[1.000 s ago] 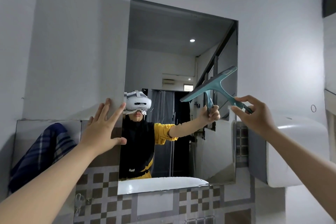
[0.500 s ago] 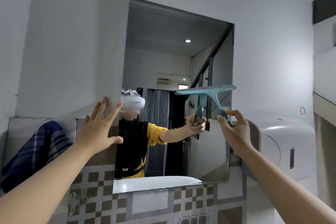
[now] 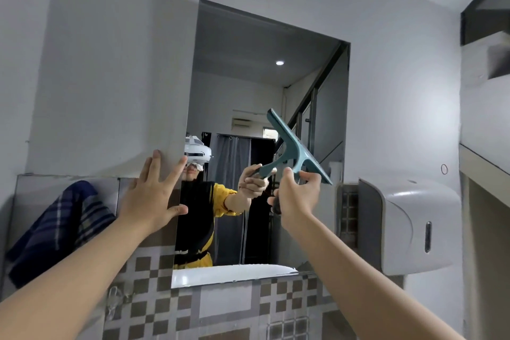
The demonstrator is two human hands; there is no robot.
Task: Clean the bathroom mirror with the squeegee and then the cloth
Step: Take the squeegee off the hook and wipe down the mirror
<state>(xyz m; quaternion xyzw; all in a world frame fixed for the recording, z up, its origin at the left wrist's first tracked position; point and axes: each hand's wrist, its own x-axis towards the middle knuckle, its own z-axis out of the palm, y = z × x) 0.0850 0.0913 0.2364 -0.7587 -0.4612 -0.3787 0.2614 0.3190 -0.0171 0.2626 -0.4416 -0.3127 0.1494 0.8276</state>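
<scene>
The rectangular mirror (image 3: 242, 69) hangs on the white wall and reflects a person and a stairway. My right hand (image 3: 296, 199) grips the dark handle of a teal squeegee (image 3: 296, 146), whose blade slants from upper left to lower right in front of the mirror's right half. My left hand (image 3: 154, 196) lies flat with fingers spread against the mirror's left edge, holding nothing. A dark blue plaid cloth (image 3: 58, 226) is draped over a ledge at the far left.
A white wall-mounted dispenser (image 3: 405, 226) juts out just right of the mirror. Brown and grey checked tiles (image 3: 237, 309) cover the wall below. A shelf edge (image 3: 483, 160) runs along the right wall.
The squeegee blade has swung from level to a steep slant, and my right hand has shifted left and lower across the mirror. My left hand stays pressed at the mirror's left edge.
</scene>
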